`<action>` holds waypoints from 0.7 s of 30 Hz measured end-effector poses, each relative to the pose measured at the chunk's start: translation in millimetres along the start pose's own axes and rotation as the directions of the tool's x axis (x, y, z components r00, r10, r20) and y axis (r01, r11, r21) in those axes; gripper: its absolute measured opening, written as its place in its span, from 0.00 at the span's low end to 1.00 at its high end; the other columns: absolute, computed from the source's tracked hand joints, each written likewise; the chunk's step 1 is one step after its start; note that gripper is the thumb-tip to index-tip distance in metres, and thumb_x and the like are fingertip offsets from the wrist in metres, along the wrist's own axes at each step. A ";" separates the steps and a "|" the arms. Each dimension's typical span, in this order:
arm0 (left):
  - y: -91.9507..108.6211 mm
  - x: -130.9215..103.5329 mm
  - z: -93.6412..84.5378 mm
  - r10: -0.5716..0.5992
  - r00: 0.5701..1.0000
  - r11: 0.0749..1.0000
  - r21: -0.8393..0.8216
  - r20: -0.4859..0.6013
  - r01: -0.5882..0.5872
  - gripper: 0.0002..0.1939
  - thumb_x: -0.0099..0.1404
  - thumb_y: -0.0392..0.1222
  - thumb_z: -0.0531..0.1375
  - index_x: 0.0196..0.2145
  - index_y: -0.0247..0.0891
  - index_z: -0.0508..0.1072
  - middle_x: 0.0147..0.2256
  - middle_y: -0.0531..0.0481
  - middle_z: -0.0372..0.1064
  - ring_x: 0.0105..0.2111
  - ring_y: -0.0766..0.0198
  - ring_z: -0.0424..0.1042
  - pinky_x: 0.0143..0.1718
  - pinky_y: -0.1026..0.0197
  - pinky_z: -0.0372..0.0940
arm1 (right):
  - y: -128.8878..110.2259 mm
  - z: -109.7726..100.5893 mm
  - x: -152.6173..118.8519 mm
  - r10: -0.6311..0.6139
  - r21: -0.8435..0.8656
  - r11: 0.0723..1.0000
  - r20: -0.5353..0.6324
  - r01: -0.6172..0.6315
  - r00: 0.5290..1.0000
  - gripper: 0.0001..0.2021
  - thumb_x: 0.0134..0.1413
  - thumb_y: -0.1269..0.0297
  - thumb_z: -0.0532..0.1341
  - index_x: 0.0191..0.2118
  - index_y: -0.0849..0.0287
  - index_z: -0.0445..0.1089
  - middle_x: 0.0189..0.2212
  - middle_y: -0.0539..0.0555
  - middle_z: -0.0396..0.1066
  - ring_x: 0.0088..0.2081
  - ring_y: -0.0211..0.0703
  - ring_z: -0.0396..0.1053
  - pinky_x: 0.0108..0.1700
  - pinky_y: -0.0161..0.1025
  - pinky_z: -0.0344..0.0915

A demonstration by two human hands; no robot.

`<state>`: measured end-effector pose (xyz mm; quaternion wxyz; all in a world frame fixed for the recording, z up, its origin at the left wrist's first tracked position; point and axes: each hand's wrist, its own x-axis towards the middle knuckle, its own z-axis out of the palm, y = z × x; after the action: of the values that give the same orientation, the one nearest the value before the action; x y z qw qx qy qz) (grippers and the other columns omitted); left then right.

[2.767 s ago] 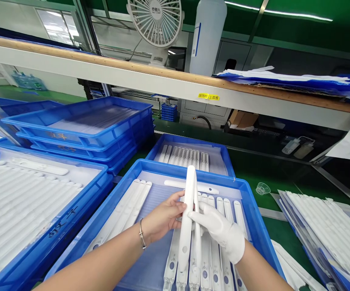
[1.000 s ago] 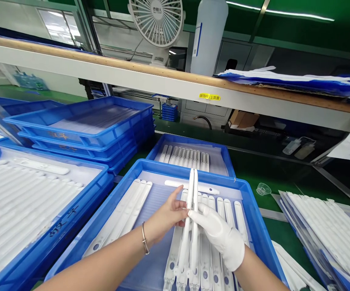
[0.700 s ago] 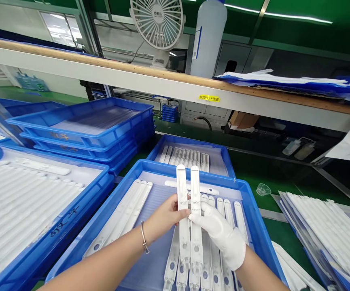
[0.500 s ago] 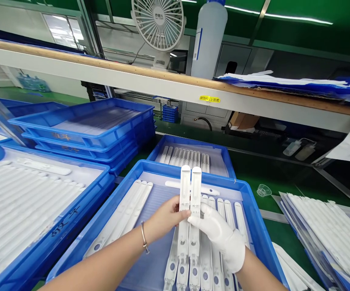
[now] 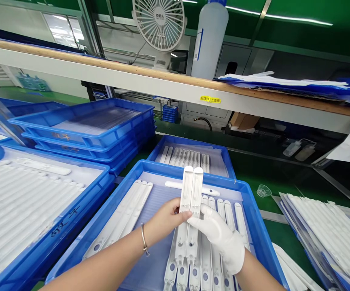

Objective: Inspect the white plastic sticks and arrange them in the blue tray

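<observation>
Left hand [image 5: 165, 220] bare, right hand [image 5: 220, 234] gloved; both pinch two white strips [image 5: 189, 210] side by side at mid-length, above the blue tray [image 5: 253, 210]; long axis points away, strips between the thumbs.

You're on a factory assembly line. Stacked blue trays [image 5: 83, 129] of identical white plastic strips [image 5: 26, 202] crowd the bench's left edge. A green conveyor belt [image 5: 272, 169] runs along its far edge. Overhead shelf rail [image 5: 150, 81] with a yellow label [image 5: 210, 100], a desk fan [image 5: 159, 20], green-painted ceiling. More strips stacked at the right corner.
</observation>
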<state>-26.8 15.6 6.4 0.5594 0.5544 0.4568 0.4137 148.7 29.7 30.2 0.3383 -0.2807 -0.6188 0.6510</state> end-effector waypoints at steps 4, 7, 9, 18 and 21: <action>-0.1 -0.5 1.2 0.014 0.999 0.998 0.068 -0.035 -0.012 0.15 0.58 0.48 0.61 0.37 0.33 0.72 0.38 0.44 0.73 0.40 0.52 0.71 0.41 0.55 0.66 | 4.6 8.5 1.3 -0.036 -0.036 0.999 -0.040 0.035 0.999 0.20 0.56 0.57 0.64 0.54 0.53 0.70 0.50 0.54 0.71 0.53 0.52 0.67 0.58 0.50 0.61; 3.1 -1.9 2.5 0.022 0.998 0.986 0.168 -0.056 -0.012 0.12 0.57 0.46 0.60 0.34 0.33 0.73 0.34 0.46 0.73 0.36 0.54 0.70 0.36 0.58 0.65 | 0.0 13.1 1.0 -0.085 -0.108 0.991 0.001 0.085 0.996 0.16 0.58 0.57 0.62 0.51 0.55 0.72 0.47 0.54 0.73 0.51 0.52 0.68 0.57 0.50 0.62; 7.8 -2.9 2.8 0.019 0.997 0.976 0.217 -0.071 -0.003 0.10 0.57 0.44 0.58 0.32 0.34 0.73 0.33 0.48 0.73 0.34 0.56 0.70 0.35 0.60 0.64 | -9.4 10.2 -0.8 -0.059 -0.183 0.980 0.094 0.076 0.994 0.15 0.57 0.57 0.63 0.48 0.55 0.73 0.42 0.53 0.74 0.47 0.51 0.70 0.54 0.49 0.64; 37.5 -11.2 10.6 0.016 0.993 0.925 0.375 0.118 -0.059 0.08 0.56 0.40 0.54 0.29 0.34 0.72 0.30 0.51 0.70 0.35 0.57 0.68 0.37 0.61 0.64 | -44.9 -30.1 -16.7 -0.140 -0.295 0.955 -0.397 0.018 0.907 0.18 0.64 0.49 0.51 0.51 0.53 0.67 0.44 0.55 0.71 0.45 0.47 0.69 0.48 0.46 0.66; 42.1 -14.9 19.5 0.046 0.976 0.904 0.407 0.212 -0.131 0.06 0.55 0.37 0.54 0.29 0.35 0.70 0.31 0.52 0.69 0.33 0.60 0.67 0.36 0.64 0.63 | -49.1 -28.6 -20.2 -0.203 -0.288 0.954 -0.410 0.086 0.889 0.19 0.64 0.48 0.51 0.52 0.54 0.66 0.41 0.54 0.71 0.41 0.45 0.70 0.45 0.44 0.66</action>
<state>-9.7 -1.7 48.6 0.4505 0.7199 0.4512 0.2743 188.0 31.6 75.9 0.4756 -0.4138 -0.6274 0.4571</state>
